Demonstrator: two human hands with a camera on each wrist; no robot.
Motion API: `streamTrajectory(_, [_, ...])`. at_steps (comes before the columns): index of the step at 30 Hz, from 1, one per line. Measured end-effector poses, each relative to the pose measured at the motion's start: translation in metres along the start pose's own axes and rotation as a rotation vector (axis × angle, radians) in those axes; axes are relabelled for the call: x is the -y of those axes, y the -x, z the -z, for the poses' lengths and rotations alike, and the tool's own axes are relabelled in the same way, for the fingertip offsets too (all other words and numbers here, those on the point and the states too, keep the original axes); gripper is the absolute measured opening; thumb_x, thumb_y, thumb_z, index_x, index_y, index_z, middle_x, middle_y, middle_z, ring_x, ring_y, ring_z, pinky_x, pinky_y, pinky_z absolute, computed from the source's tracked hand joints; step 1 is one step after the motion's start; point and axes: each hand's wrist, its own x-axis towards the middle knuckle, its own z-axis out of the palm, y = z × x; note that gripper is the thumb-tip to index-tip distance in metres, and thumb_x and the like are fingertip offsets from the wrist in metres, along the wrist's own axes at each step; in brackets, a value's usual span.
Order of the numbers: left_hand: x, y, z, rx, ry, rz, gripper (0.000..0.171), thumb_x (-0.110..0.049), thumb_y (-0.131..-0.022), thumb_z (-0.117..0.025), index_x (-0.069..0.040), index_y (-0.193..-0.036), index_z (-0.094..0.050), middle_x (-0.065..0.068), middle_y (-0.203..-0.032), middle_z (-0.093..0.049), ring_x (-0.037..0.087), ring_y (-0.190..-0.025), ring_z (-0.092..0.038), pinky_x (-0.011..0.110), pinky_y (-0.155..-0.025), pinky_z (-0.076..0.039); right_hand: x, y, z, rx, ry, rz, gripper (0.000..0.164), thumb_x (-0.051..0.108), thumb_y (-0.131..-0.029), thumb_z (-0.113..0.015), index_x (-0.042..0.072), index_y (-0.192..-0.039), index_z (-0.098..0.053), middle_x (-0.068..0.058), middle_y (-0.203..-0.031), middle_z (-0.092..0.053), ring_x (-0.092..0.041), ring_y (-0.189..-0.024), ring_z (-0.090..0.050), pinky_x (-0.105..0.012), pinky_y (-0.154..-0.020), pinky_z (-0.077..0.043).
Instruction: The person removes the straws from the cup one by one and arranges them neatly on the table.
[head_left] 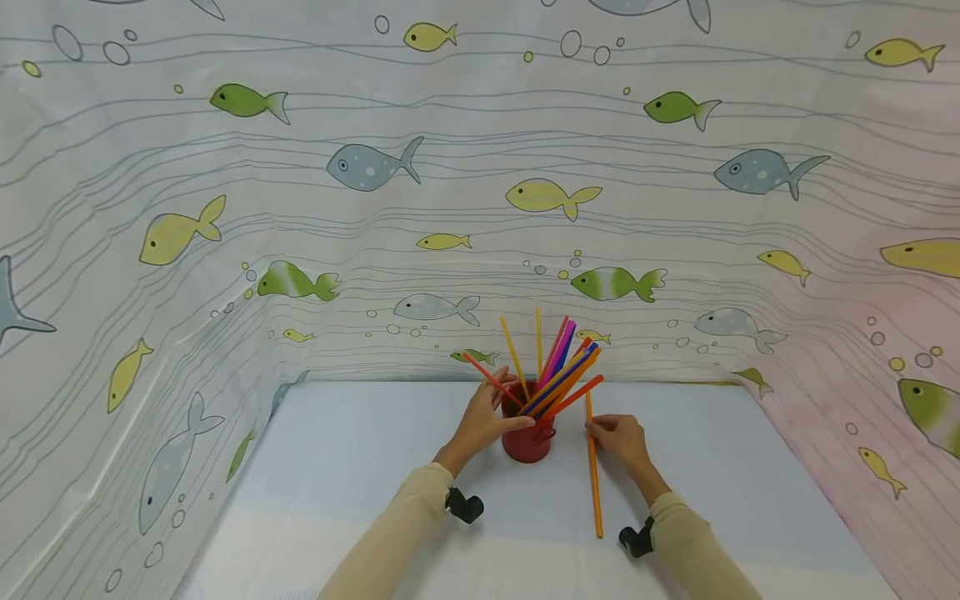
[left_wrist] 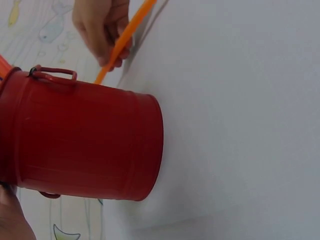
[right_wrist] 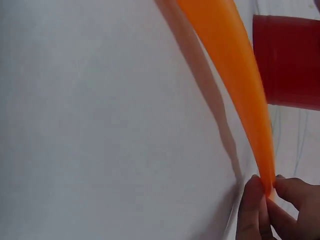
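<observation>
Sheeting, white and printed with green, yellow and grey-blue fish among wavy lines [head_left: 480, 92], encloses the work space on the far side and both flanks. Before me, a smooth pale tabletop [head_left: 360, 433] spreads below it. A person's two cream long sleeves [head_left: 397, 533] reach over this surface from the near edge. Upright on the tabletop stands a glossy red cylindrical bucket [head_left: 527, 446]. The left hand [head_left: 483, 417] is wrapped about its upper part, thumb on the near side, fingers at the far side. The right hand [head_left: 622, 437], just to the right, has thumb and fingertips clamped together on a slender, smooth orange stick [head_left: 595, 483], gripped toward its far end. This stick lies outside the bucket, beside it, its near end pointing toward the person. Slim red, orange, yellow, magenta and blue sticks [head_left: 558, 390] fan out of the bucket's mouth. Small black wrist cameras [head_left: 465, 506] sit at both cuffs. Smallest is the bucket's red loop handle [left_wrist: 55, 75].
</observation>
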Motion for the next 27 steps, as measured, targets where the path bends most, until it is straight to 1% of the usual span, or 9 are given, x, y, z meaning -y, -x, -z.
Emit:
streamTrajectory(3, [0.014, -0.005, -0.003, -0.011, 0.0, 0.001, 0.097, -0.016, -0.077, -0.084, -0.01, -0.154, -0.025, 0.008, -0.146, -0.044, 0.022, -0.139, -0.037, 0.038, -0.113, -0.031, -0.002, 0.0, -0.002, -0.019, 0.052, 0.021, 0.03, 0.019, -0.089, -0.071, -0.005, -0.107, -0.072, -0.009, -0.085, -0.072, -0.014, -0.07, -0.065, -0.026, -0.06, -0.055])
streamTrajectory(4, [0.02, -0.007, -0.004, -0.014, 0.0, 0.005, 0.098, -0.018, -0.077, -0.085, -0.013, -0.154, -0.025, 0.005, -0.146, -0.044, 0.02, -0.139, -0.037, 0.037, -0.113, -0.03, -0.003, 0.0, -0.002, -0.025, 0.061, 0.029, 0.03, 0.019, -0.089, -0.072, -0.006, -0.106, -0.072, -0.009, -0.084, -0.072, -0.014, -0.069, -0.065, -0.026, -0.059, -0.055])
streamTrajectory(6, [0.023, -0.008, -0.004, -0.016, -0.001, 0.008, 0.098, -0.022, -0.076, -0.086, -0.015, -0.154, -0.026, 0.001, -0.144, -0.045, 0.016, -0.138, -0.038, 0.034, -0.112, -0.031, -0.003, 0.0, -0.003, -0.04, 0.079, 0.041, 0.029, 0.018, -0.088, -0.073, -0.006, -0.104, -0.072, -0.008, -0.082, -0.072, -0.014, -0.067, -0.065, -0.026, -0.057, -0.054])
streamTrajectory(9, [0.025, -0.008, -0.004, -0.015, -0.01, 0.003, 0.1, -0.027, -0.075, -0.086, -0.015, -0.154, -0.027, -0.002, -0.143, -0.046, 0.013, -0.137, -0.038, 0.031, -0.112, -0.032, -0.004, 0.0, -0.004, -0.059, 0.103, 0.062, 0.028, 0.018, -0.087, -0.073, -0.006, -0.102, -0.073, -0.008, -0.08, -0.072, -0.014, -0.067, -0.064, -0.025, -0.056, -0.053])
streamTrajectory(14, [0.026, -0.008, -0.003, -0.012, -0.016, -0.022, 0.1, -0.028, -0.076, -0.086, -0.01, -0.154, -0.026, 0.0, -0.144, -0.045, 0.017, -0.138, -0.038, 0.035, -0.112, -0.032, -0.003, 0.0, -0.003, -0.09, 0.159, 0.111, 0.026, 0.015, -0.086, -0.074, -0.007, -0.1, -0.073, -0.009, -0.079, -0.072, -0.015, -0.067, -0.063, -0.026, -0.056, -0.053])
streamTrajectory(18, [0.025, -0.008, -0.003, -0.014, -0.012, -0.014, 0.101, -0.029, -0.075, -0.086, -0.011, -0.154, -0.026, -0.001, -0.144, -0.045, 0.016, -0.138, -0.038, 0.034, -0.112, -0.032, -0.002, -0.001, -0.002, -0.095, 0.178, 0.139, 0.026, 0.014, -0.085, -0.074, -0.008, -0.099, -0.073, -0.01, -0.079, -0.072, -0.016, -0.067, -0.064, -0.028, -0.056, -0.054])
streamTrajectory(20, [0.025, -0.008, -0.003, -0.014, -0.009, -0.009, 0.101, -0.029, -0.075, -0.086, -0.012, -0.154, -0.027, -0.002, -0.144, -0.045, 0.015, -0.137, -0.038, 0.033, -0.112, -0.032, -0.002, -0.001, -0.002, -0.094, 0.183, 0.143, 0.027, 0.014, -0.085, -0.074, -0.009, -0.1, -0.072, -0.01, -0.079, -0.072, -0.016, -0.067, -0.064, -0.028, -0.057, -0.054])
streamTrajectory(24, [0.026, -0.009, -0.003, -0.011, 0.002, -0.001, 0.101, -0.026, -0.075, -0.086, -0.014, -0.154, -0.026, -0.001, -0.144, -0.045, 0.015, -0.137, -0.038, 0.034, -0.112, -0.032, 0.0, -0.001, -0.002, -0.078, 0.19, 0.123, 0.029, 0.014, -0.085, -0.073, -0.01, -0.101, -0.071, -0.01, -0.079, -0.071, -0.016, -0.067, -0.064, -0.029, -0.057, -0.055])
streamTrajectory(27, [0.025, -0.009, -0.004, -0.011, 0.021, -0.009, 0.1, -0.019, -0.075, -0.086, -0.012, -0.154, -0.025, 0.004, -0.146, -0.044, 0.019, -0.138, -0.037, 0.038, -0.113, -0.031, 0.001, -0.002, -0.002, -0.066, 0.199, 0.102, 0.03, 0.015, -0.086, -0.073, -0.01, -0.103, -0.07, -0.011, -0.08, -0.071, -0.017, -0.067, -0.063, -0.029, -0.058, -0.056])
